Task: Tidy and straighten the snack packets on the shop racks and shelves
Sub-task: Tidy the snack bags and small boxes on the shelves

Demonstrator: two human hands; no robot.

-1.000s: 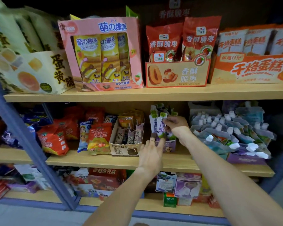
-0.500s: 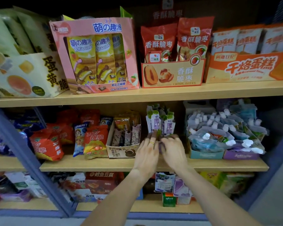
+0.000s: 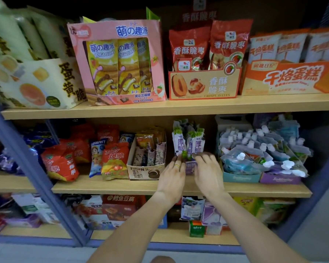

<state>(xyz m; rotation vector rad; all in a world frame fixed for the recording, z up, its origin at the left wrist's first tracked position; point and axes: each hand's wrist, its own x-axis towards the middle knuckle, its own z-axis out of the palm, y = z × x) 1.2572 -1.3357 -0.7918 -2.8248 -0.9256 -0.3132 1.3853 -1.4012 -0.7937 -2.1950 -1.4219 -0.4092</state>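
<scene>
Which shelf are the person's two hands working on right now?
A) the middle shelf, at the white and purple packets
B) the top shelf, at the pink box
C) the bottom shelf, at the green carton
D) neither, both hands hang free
A: the left hand and right hand both rest at the foot of the white and purple packets on the middle shelf, between the brown box and the spouted pouches.

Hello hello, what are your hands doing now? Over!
Both hands, left and right, at the purple display box. Yogurt packets upright inside. Nothing blocking.
</scene>
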